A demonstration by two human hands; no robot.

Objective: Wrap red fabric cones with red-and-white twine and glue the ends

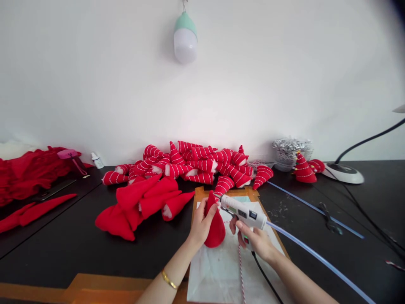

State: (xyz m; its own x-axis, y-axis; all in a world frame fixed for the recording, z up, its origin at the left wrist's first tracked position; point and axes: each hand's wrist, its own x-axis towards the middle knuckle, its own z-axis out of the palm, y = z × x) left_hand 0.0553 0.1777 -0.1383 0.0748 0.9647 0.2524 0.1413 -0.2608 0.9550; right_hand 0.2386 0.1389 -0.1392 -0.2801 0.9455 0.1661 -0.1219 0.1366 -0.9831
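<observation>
My left hand (pixel 202 221) is closed around a plain red felt cone (pixel 215 230), its tip pointing up and away. In my right hand (pixel 253 238) is a white hot glue gun (pixel 243 211), with its nozzle close to the cone's tip; whether they touch I cannot tell. A long clear glue stick (pixel 316 251) runs out of the gun's back toward the lower right. Red-and-white twisted cord (pixel 241 270) hangs below the gun over the white sheet (pixel 215 274). The far end of the cord is hidden behind my hands.
Plain stuffed red cones (pixel 136 207) lie left of the sheet. Behind them is a heap of cord-wrapped cones (pixel 190 162). A tub of silver tinsel (pixel 289 154), a decorated cone (pixel 304 169) and a lamp base (pixel 344 173) stand right. Red fabric (pixel 28 171) is piled left.
</observation>
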